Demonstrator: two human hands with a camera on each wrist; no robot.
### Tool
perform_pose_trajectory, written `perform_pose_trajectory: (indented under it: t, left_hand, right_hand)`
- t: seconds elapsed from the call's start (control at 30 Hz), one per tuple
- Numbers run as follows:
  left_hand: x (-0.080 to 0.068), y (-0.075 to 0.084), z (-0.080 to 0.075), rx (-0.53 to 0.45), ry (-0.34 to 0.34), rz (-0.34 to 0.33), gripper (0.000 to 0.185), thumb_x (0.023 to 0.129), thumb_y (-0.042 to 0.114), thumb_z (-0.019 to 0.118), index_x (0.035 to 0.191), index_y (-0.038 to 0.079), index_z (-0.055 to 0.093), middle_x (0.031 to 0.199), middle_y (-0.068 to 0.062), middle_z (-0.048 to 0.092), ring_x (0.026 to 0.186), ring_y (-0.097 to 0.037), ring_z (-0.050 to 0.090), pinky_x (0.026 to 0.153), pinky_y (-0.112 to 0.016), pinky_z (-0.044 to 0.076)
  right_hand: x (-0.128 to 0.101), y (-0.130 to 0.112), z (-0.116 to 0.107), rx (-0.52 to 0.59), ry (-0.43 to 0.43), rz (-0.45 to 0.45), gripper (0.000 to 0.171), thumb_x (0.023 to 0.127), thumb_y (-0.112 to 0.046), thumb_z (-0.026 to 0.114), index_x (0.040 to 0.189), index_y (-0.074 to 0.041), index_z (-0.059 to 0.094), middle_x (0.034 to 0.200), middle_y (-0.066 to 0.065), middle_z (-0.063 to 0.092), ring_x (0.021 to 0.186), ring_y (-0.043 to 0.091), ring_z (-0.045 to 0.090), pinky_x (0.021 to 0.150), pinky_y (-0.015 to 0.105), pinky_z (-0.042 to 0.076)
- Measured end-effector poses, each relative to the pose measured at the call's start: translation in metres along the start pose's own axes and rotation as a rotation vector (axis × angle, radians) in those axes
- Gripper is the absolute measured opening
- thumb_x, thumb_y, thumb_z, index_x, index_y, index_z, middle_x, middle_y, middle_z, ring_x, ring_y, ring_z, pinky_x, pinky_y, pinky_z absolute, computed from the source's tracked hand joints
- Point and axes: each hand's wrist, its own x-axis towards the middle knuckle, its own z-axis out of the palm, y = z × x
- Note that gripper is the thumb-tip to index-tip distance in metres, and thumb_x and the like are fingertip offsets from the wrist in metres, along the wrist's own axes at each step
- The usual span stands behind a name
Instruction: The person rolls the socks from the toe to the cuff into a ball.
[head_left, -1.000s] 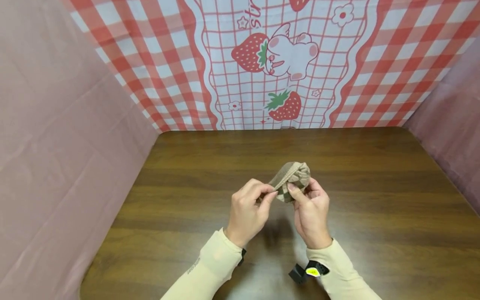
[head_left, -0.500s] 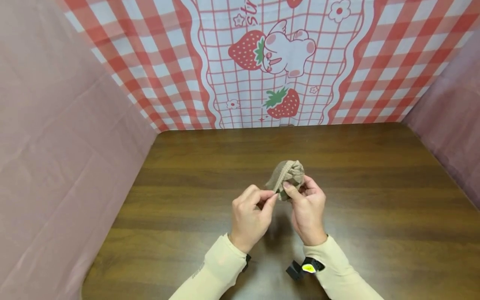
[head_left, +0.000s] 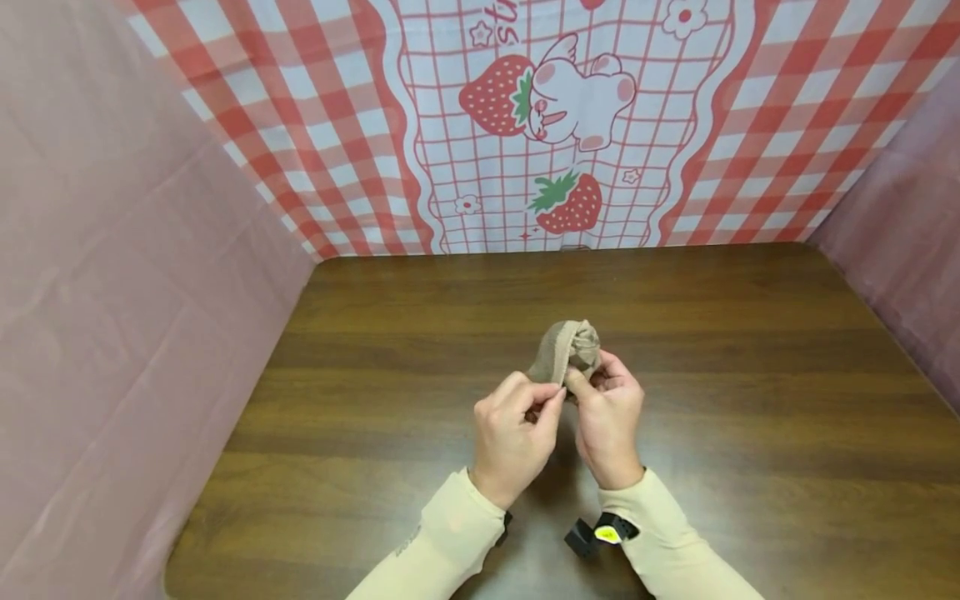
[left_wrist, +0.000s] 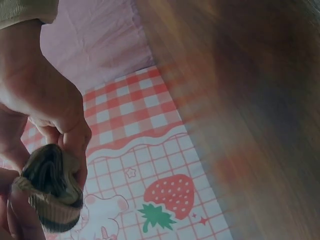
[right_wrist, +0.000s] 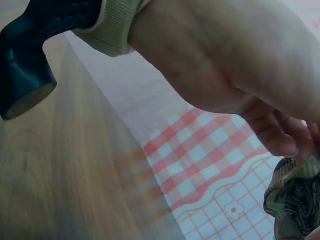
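Balled sock (head_left: 572,349) pinched by both hands, cuff toward left hand (head_left: 516,434).

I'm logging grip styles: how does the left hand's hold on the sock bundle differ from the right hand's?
The left hand pinches only the near edge of the sock bundle with thumb and forefinger; the right hand cups it from below, thumb pressed on top. The left hand sits beside the bundle, the right under it. Both wear cream sleeves and hold it above the table.
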Motion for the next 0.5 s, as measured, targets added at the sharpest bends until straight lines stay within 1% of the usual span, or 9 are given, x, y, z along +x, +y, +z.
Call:
perform_pose_trajectory:
  t: [0.1, 0.2, 0.37, 0.43, 0.5]
  left_hand:
    - [-0.0002, 0.0023, 0.0024, 0.041, 0.003, 0.027, 0.009, 0.08, -0.003, 0.074, 0.078, 0.005, 0.071, 0.066, 0.002, 0.051, 0.053, -0.004, 0.047, 0.052, -0.01, 0.038]
    - [-0.0007, 0.0052, 0.0039, 0.068, 0.003, 0.028, 0.008, 0.08, -0.003, 0.073, 0.078, 0.005, 0.072, 0.066, 0.003, 0.051, 0.053, -0.004, 0.046, 0.052, -0.011, 0.037]
    - [-0.0024, 0.0085, 0.0053, 0.026, 0.005, -0.031, 0.008, 0.082, -0.002, 0.073, 0.077, 0.005, 0.072, 0.067, 0.003, 0.053, 0.055, -0.003, 0.048, 0.053, -0.009, 0.038]
    - [-0.0025, 0.0086, 0.0049, 0.0, 0.001, -0.06, 0.009, 0.082, -0.002, 0.074, 0.076, 0.004, 0.072, 0.067, 0.002, 0.054, 0.055, -0.003, 0.05, 0.053, -0.01, 0.04]
    - [-0.0018, 0.008, 0.0035, -0.016, -0.013, -0.093, 0.009, 0.083, -0.002, 0.074, 0.076, 0.003, 0.072, 0.067, 0.001, 0.055, 0.056, -0.003, 0.052, 0.054, -0.01, 0.042]
  right_hand:
    - [-0.0004, 0.0028, 0.0011, -0.007, 0.005, -0.009, 0.029, 0.079, 0.024, 0.055, 0.09, 0.0, 0.066, 0.078, 0.005, 0.065, 0.073, 0.011, 0.061, 0.064, 0.021, 0.052]
    - [-0.0007, 0.0049, 0.0016, 0.014, 0.007, 0.005, 0.028, 0.08, 0.024, 0.056, 0.087, 0.0, 0.066, 0.077, 0.004, 0.065, 0.071, 0.01, 0.06, 0.065, 0.021, 0.052]
    - [-0.001, 0.0089, 0.0002, 0.046, -0.011, 0.069, 0.027, 0.081, 0.023, 0.056, 0.084, -0.002, 0.066, 0.078, 0.005, 0.065, 0.073, 0.012, 0.062, 0.067, 0.022, 0.053]
    - [-0.0009, 0.0101, -0.001, 0.036, -0.029, 0.092, 0.028, 0.081, 0.023, 0.055, 0.084, -0.002, 0.066, 0.078, 0.005, 0.065, 0.074, 0.012, 0.062, 0.067, 0.022, 0.053]
    - [-0.0008, 0.0107, -0.0024, 0.012, -0.048, 0.111, 0.028, 0.08, 0.024, 0.055, 0.084, -0.002, 0.065, 0.078, 0.005, 0.064, 0.072, 0.012, 0.062, 0.064, 0.022, 0.053]
